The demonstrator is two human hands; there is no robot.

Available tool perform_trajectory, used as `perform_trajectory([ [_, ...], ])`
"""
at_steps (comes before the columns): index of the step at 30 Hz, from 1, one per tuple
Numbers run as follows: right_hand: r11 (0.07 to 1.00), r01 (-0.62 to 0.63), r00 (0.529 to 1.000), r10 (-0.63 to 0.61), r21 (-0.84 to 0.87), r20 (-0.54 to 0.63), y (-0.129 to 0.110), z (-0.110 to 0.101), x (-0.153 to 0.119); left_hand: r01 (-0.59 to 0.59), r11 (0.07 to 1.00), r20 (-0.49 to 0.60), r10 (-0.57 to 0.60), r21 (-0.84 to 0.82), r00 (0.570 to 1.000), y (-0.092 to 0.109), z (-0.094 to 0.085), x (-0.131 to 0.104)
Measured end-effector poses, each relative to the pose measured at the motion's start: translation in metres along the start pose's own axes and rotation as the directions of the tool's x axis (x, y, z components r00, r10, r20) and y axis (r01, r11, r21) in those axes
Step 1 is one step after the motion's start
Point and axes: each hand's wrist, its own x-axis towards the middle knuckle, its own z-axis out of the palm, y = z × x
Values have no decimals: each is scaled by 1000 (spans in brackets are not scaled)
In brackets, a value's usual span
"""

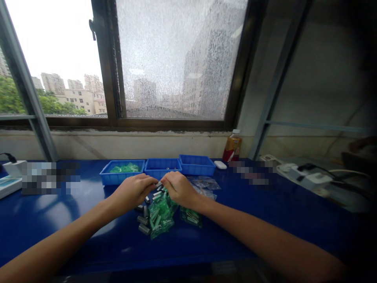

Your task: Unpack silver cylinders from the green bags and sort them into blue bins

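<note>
Green packets (160, 215) seemingly under both hands' fingertips

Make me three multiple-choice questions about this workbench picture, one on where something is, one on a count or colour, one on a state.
1. Where is the bottle?
A. right of the blue trays, by the wall
B. inside a tray
C. at the table's near edge

2. How many blue trays stand in the row?
A. one
B. three
C. five

3. What are both hands doing?
A. resting flat, apart
B. meeting over the pile of small metal parts and green bags
C. lifting a tray

Answers: 1 A, it stands past the right tray. 2 B, three side by side. 3 B, left hand and right hand touch fingertips over the pile.
</note>
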Motion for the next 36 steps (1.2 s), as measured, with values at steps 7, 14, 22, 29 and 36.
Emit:
perform_trajectory([
  [7,989,68,998,-68,133,1,-1,-17,0,11,990,-33,-16,-138,999,2,-3,0],
  [14,980,185,983,-185,78,-12,-1,-26,1,-43,969,-41,34,-242,999,7,-10,0],
  [22,973,6,995,-29,231,95,1,-16,1,-65,992,-12,64,-105,998,6,-6,-2],
  [29,913,-96,992,53,397,117,0,-20,1,-22,981,-46,13,-194,999,6,-9,-1],
  [36,937,26,998,-45,349,45,-1,-29,2,-19,950,-27,11,-313,1000,6,-12,1],
])
